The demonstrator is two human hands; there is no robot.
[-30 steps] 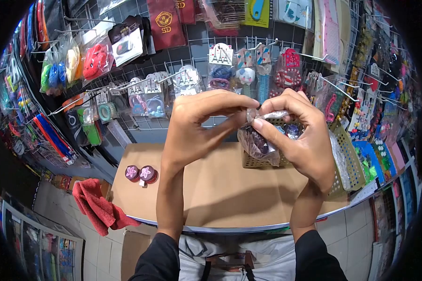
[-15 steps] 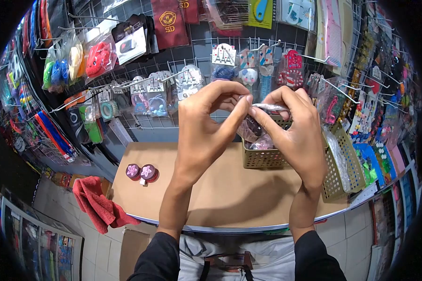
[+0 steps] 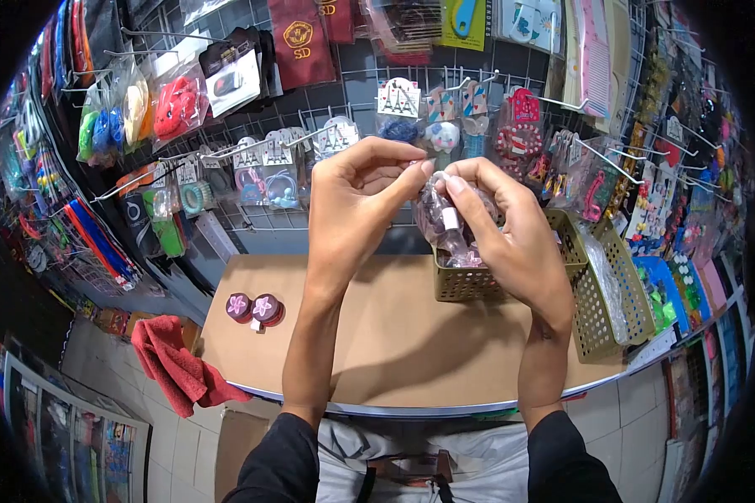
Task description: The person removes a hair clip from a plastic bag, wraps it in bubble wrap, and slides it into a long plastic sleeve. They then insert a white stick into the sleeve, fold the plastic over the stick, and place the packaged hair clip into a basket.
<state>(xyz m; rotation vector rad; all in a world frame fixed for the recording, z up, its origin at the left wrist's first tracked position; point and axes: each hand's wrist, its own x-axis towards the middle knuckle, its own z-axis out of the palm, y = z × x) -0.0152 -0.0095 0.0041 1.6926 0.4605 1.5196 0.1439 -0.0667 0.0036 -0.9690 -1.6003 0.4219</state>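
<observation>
A clear plastic bag (image 3: 434, 216) hangs between my hands, above the front basket. Dark and pinkish items and a small white tag show through it, but their kind is hard to make out. My left hand (image 3: 362, 194) pinches the bag's top edge from the left, thumb against forefinger. From the right, my right hand (image 3: 503, 230) pinches the gathered top with thumb and fingers. Two round dark maroon items with pink flowers on top (image 3: 252, 309) lie on the table at the left, a small white tag beside them.
An olive perforated basket (image 3: 470, 285) stands on the brown table (image 3: 394, 335) below the bag. Another basket (image 3: 617, 289) at the right holds clear plastic wrapping. A red cloth (image 3: 176, 365) drapes by the left edge. Hooks with packaged accessories (image 3: 335, 138) line the grid wall behind.
The twisted bag top between my fingers has loosened, and more of the bag with its white tag shows. Both hands have shifted slightly left.
</observation>
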